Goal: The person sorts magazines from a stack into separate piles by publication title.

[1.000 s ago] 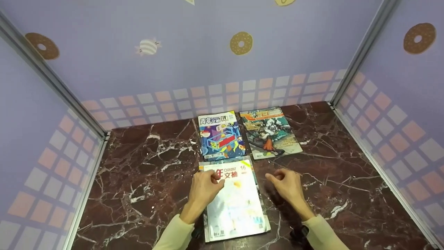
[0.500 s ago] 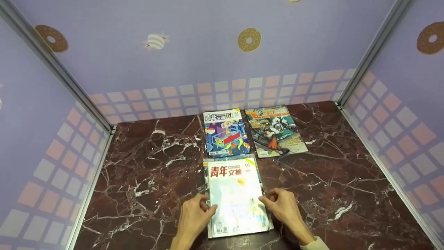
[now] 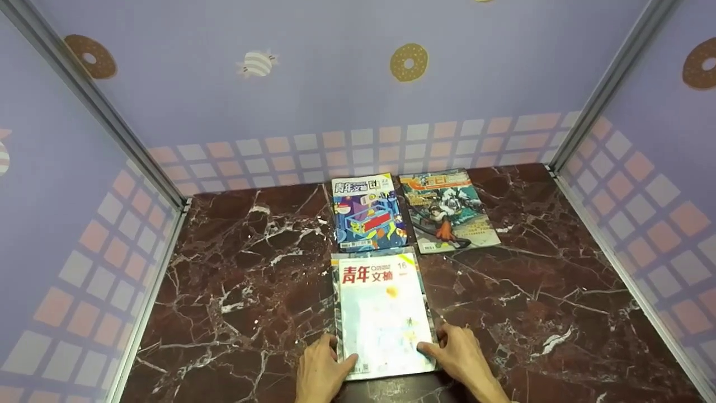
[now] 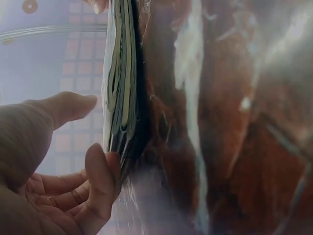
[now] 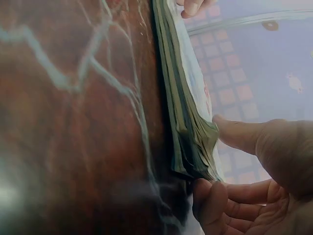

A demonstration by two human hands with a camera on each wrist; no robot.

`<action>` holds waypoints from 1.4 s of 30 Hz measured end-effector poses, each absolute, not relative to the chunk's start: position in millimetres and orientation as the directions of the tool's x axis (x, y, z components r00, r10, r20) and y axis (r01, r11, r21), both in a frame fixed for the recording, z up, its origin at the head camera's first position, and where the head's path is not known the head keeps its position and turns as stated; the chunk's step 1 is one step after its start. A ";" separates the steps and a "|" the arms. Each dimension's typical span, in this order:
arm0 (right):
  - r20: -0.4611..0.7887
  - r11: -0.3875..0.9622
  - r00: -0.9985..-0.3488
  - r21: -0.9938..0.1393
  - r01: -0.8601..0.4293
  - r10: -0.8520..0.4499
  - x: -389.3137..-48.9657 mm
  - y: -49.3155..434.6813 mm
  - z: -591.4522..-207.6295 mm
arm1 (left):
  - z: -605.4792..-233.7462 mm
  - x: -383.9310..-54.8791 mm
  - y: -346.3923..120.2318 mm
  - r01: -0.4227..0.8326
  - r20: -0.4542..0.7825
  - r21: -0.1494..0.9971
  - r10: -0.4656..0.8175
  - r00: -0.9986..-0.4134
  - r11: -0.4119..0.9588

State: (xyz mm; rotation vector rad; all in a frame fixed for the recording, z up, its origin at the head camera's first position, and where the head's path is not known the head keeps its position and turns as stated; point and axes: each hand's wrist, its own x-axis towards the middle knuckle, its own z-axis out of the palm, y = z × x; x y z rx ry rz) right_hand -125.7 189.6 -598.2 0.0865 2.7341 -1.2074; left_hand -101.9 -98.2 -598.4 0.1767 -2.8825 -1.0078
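A stack of magazines (image 3: 386,319) lies at the front middle, topped by a pale, glossy cover with red Chinese lettering and the number 16. At its lower left corner is my left hand (image 3: 324,366). Its curled fingertips touch the corner, while the thumb (image 4: 80,105) stands slightly off the cover. My right hand (image 3: 461,355) pinches the stack's lower right corner, thumb (image 5: 239,132) against the bulging upper pages and fingers (image 5: 210,196) at the lower edge. In both wrist views the layered page edges show.
Behind the stack lie a blue and purple magazine (image 3: 370,215) and, right of it, a green one (image 3: 450,215) with a figure in orange. All rest on a dark red marbled surface (image 3: 251,302). Lilac panels (image 3: 335,84) enclose the back and both sides.
Both hands have come down toward me along the stack's sides, from near its top to its lower corners. The right thumb now rests on the cover. The camera view has shifted slightly.
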 end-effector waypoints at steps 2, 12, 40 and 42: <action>-0.157 0.688 -0.988 -0.716 0.119 0.007 -124.6 187.2 -599.2 | -599.6 -100.2 -95.1 -0.073 0.070 0.606 -0.145 -0.987 0.792; -0.180 0.769 -0.984 -0.626 0.130 0.020 -124.8 178.5 -600.8 | -603.6 -100.4 -83.9 -0.189 0.000 0.601 -0.237 -0.972 0.777; -0.087 0.662 -0.990 -0.736 0.139 0.111 -118.0 195.8 -611.4 | -658.4 -110.6 -71.7 -0.107 -0.046 0.781 -0.113 -0.993 0.616; -0.106 0.661 -0.988 -0.735 0.153 0.111 -118.0 196.8 -607.9 | -661.6 -108.7 -67.7 -0.115 -0.047 0.779 -0.126 -0.991 0.617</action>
